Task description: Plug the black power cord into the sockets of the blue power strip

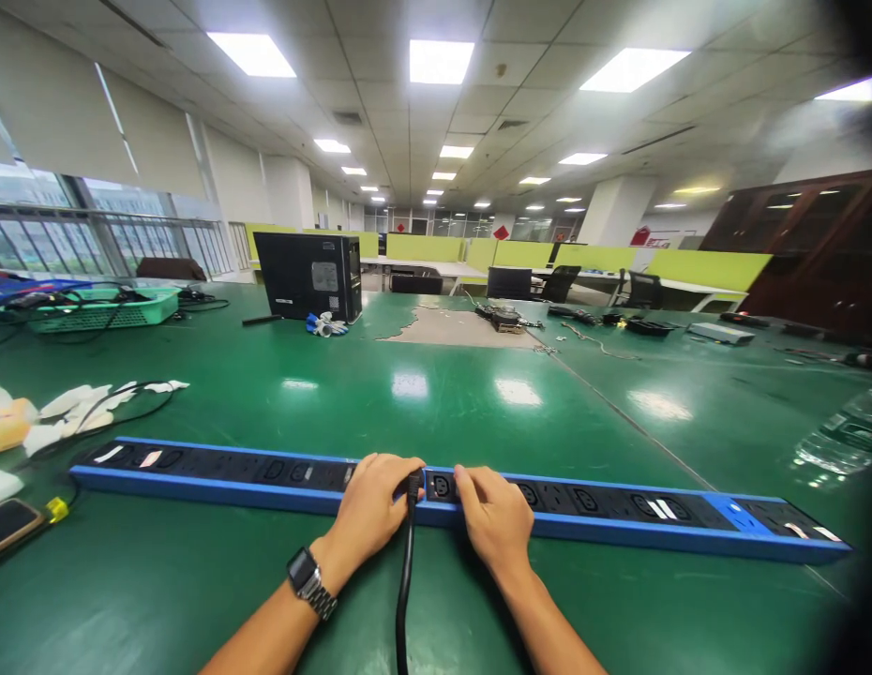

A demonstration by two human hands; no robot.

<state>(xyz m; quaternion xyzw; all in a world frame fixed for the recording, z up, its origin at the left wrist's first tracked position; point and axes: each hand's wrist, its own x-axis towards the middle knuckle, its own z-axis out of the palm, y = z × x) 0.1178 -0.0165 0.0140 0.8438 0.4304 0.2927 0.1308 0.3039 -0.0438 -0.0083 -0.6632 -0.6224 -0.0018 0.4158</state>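
Note:
A long blue power strip (605, 532) with black sockets lies across the green table in front of me. My left hand (376, 495), with a watch on its wrist, is closed around the black plug (413, 485) at a socket near the strip's middle. How deep the plug sits is hidden by my fingers. From it the black cord (403, 591) runs down toward me. Just to the right, my right hand (498, 520) grips the strip, thumb on the near side of the top face and fingers curled over it. An uncovered socket (442, 487) shows between the two hands.
On the left are a green basket (109, 309) of cables, white wrappings (91, 408) and a phone (10, 527). A black computer case (306, 277) stands at the back beside gloves (327, 324). Clear plastic bottles (848, 431) lie at the right.

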